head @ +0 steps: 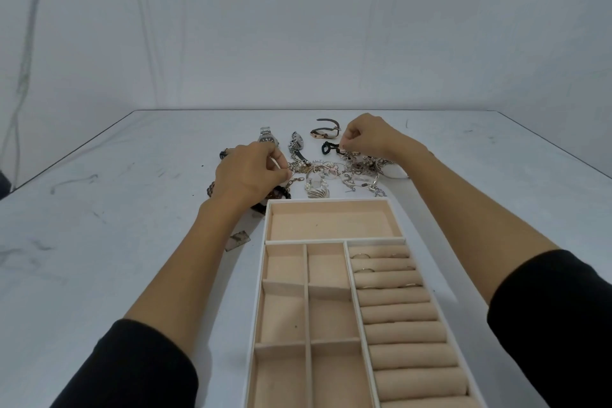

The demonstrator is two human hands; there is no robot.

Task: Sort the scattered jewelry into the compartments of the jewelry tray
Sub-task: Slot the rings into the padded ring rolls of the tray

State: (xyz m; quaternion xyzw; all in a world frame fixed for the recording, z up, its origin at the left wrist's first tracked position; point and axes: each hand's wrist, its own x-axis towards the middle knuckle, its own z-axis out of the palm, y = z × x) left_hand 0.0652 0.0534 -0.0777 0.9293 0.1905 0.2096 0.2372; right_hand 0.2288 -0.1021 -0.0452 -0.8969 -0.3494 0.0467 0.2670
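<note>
The left hand [251, 175] has its fingers drawn narrow, pinching a strand at the left edge of the jewelry tangle [334, 172]. A silver watch [267, 137] lies just beyond them. The tangle lies between both hands' fingers. The right hand [367, 139] pinches a strand too, beside a black band [328, 146]. The jewelry tray [334, 200] sits nearer the person than the fingers, with rings [361, 256] in its rolls.
</note>
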